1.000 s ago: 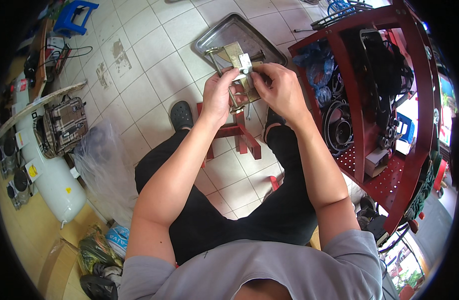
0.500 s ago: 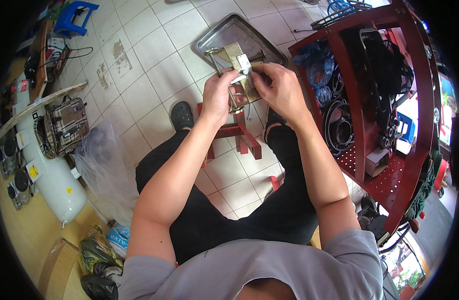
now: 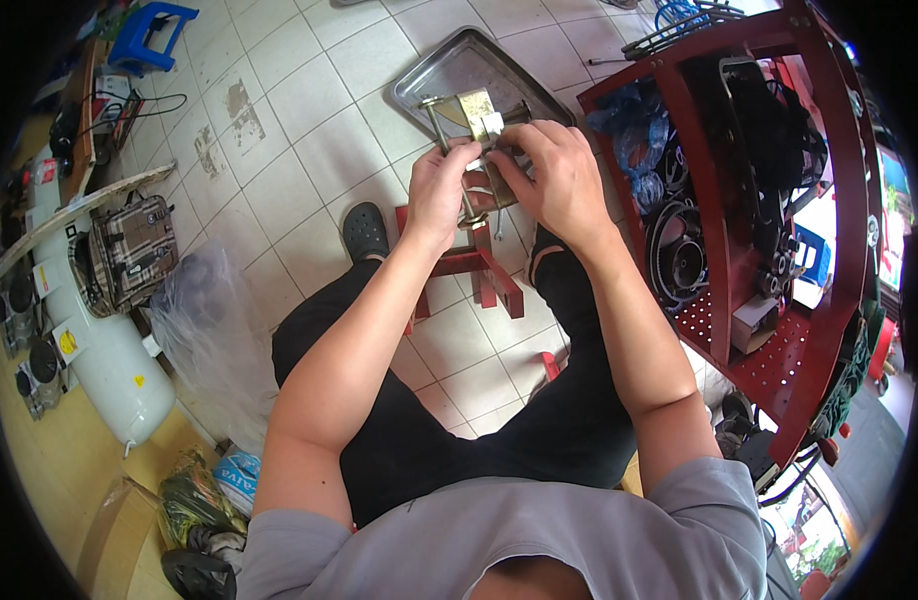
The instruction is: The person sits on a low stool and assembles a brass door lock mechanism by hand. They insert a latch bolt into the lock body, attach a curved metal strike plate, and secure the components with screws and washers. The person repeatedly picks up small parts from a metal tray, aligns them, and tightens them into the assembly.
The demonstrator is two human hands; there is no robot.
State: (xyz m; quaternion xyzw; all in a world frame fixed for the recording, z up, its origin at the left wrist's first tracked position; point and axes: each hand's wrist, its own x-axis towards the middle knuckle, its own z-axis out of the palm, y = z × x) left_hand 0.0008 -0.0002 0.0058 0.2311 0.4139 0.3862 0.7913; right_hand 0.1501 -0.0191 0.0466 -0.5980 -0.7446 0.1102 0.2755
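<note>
A vise-like metal fixture (image 3: pixel 473 104) with a brassy block and side rods stands on a red metal stand (image 3: pixel 484 265) between my knees. Over it, a small silvery metal part (image 3: pixel 492 124) shows between my hands. My left hand (image 3: pixel 439 192) pinches at the part's near-left side, thumb pressed toward it and the other fingers curled beside the fixture. My right hand (image 3: pixel 561 180) is closed around the part from the right, thumb and bent fingers covering much of it. The exact shape of the part is hidden by my fingers.
Beyond the fixture, a grey metal tray (image 3: pixel 419 80) lies on the tiled floor. To the right stands a red rack (image 3: pixel 714 340) loaded with parts. At left are a white tank (image 3: pixel 129 395), a plaid bag (image 3: pixel 139 255), a plastic bag (image 3: pixel 209 310) and a blue stool (image 3: pixel 154 35).
My right hand has shifted slightly left and its fingers now cover more of the silvery part. The part appears turned, with less of it showing. My left hand has barely moved.
</note>
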